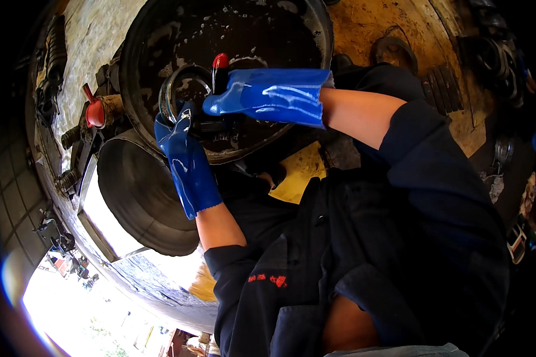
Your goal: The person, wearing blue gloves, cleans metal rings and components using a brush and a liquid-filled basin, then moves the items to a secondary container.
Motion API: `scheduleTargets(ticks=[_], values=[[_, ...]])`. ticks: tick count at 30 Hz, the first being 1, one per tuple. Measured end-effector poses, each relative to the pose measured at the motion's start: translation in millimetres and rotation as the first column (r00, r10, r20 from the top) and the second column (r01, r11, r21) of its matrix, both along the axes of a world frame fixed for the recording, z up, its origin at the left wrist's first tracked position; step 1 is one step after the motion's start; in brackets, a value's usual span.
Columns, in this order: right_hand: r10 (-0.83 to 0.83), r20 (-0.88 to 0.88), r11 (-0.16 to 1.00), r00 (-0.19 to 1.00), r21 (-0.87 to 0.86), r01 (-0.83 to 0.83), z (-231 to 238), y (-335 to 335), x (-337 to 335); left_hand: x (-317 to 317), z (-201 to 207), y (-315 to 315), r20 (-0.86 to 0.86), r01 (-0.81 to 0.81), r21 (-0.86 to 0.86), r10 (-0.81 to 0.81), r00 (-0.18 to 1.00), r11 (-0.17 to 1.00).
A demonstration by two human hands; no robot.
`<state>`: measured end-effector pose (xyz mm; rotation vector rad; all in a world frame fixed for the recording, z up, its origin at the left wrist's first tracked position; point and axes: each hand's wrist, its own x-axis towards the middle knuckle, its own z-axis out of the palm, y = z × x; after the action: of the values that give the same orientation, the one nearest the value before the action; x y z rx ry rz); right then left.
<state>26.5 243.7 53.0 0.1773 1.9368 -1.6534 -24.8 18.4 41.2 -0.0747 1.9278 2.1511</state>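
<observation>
My left hand (183, 146), in a wet blue rubber glove, is closed on a ring-shaped metal part (168, 95) over a wide, dark round basin (130, 98). Dark liquid with flecks of foam lies in the basin. My right hand (253, 97), gloved the same way, is wrapped round a black handle with a red end (220, 62), which points up past the thumb side. The working end of this tool is hidden below the glove, so its kind does not show. Both hands are close together, the right one just beside the ring.
A large dark metal bowl (146, 193) stands left of my left forearm. Beyond it is a red cup-like piece (94, 112) among greasy metal parts. A yellow panel (298, 172) shows below the basin. Dark round parts (394, 52) lie on the stained surface at right.
</observation>
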Motion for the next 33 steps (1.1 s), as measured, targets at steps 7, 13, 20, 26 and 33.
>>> scheduleTargets(ticks=[7,13,20,26,33], values=[[0.086,-0.264,0.919,0.961,0.394,0.026,-31.1,-16.1,-6.0,8.7,9.4,7.7,-0.044,0.044,-0.035,-0.046,0.998,0.998],[-0.067,-0.128,0.939,0.989,0.326,0.106,-27.6,-6.4,-31.2,6.0,4.0,0.7,-0.015,-0.008,-0.068,0.007,1.000,0.998],[0.066,-0.275,0.973,0.959,0.231,-0.001,-47.9,-34.7,7.6,2.5,4.6,-3.8,0.108,-0.065,-0.101,0.076,0.991,0.993],[-0.148,-0.417,0.979,0.897,0.068,0.193,-104.1,-4.3,-23.9,-2.1,9.9,6.8,0.218,-0.083,-0.117,0.107,0.970,0.990],[-0.262,-0.340,0.863,0.903,0.335,0.377,-77.6,23.1,-21.3,-6.1,1.1,-14.0,0.268,-0.116,-0.101,0.140,0.953,0.988]])
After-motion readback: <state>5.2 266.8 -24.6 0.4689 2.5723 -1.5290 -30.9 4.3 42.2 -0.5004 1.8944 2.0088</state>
